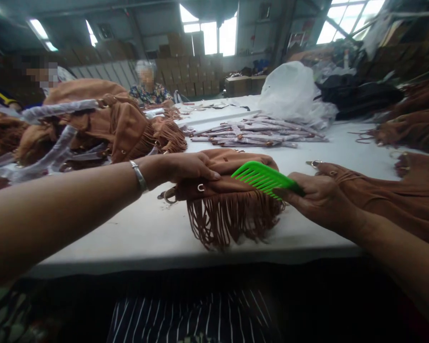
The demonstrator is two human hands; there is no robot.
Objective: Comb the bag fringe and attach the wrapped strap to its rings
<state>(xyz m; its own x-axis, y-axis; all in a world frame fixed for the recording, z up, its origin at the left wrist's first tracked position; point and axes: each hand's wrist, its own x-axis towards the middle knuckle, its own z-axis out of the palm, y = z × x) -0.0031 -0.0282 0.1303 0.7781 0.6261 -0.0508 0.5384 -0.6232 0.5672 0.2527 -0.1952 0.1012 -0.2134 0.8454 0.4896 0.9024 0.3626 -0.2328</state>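
A brown suede bag with long fringe lies on the white table near its front edge. My left hand rests on top of the bag, fingers pressed down on it; a silver bangle sits on that wrist. My right hand is closed round the handle of a bright green wide-toothed comb. The comb's teeth point down over the bag's right side, just above the fringe.
More brown fringed bags are heaped at the left and at the right. Wrapped straps and a white plastic bag lie mid-table. Two people sit at the far left side. Cardboard boxes are stacked behind.
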